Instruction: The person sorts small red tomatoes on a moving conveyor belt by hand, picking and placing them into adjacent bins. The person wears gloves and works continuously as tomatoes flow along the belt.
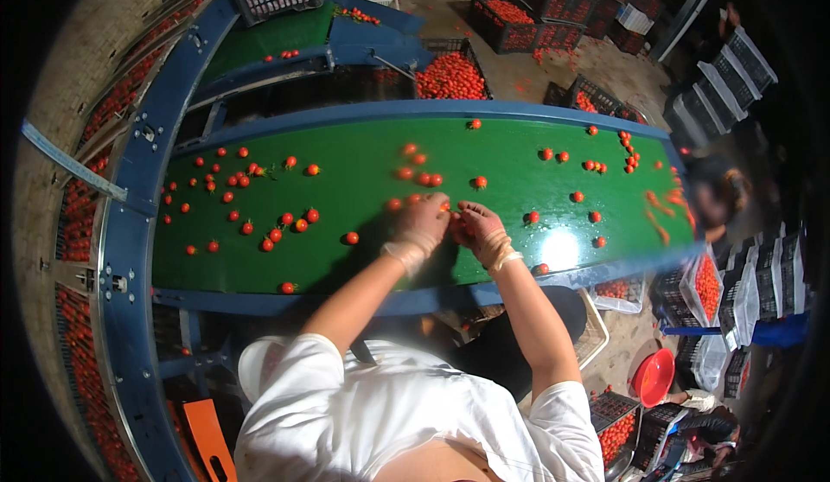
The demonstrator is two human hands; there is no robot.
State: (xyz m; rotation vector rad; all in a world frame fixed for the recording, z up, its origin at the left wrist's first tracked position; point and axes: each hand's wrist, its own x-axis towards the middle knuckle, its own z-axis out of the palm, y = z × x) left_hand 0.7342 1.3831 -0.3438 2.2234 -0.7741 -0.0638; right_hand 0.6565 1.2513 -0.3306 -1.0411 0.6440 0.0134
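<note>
A green conveyor belt (376, 268) with blue side rails runs across in front of me, with red cherry tomatoes scattered over it. My left hand (420, 222) and my right hand (481, 230), both in thin clear gloves, are close together over its middle. Between the left fingertips is a small orange-red cherry tomato (445, 207). Red shows beneath the curled right fingers, but they hide whether it is gripped. Several blurred tomatoes (423, 178) lie just beyond my left hand. One single tomato (480, 182) rests beyond the right hand.
Past the belt stands a black crate (480, 60) full of tomatoes, below a blue chute (382, 44). A blue frame (130, 242) borders the left side. To the right are a person (713, 197), stacked crates (758, 281) and a red basin (653, 378).
</note>
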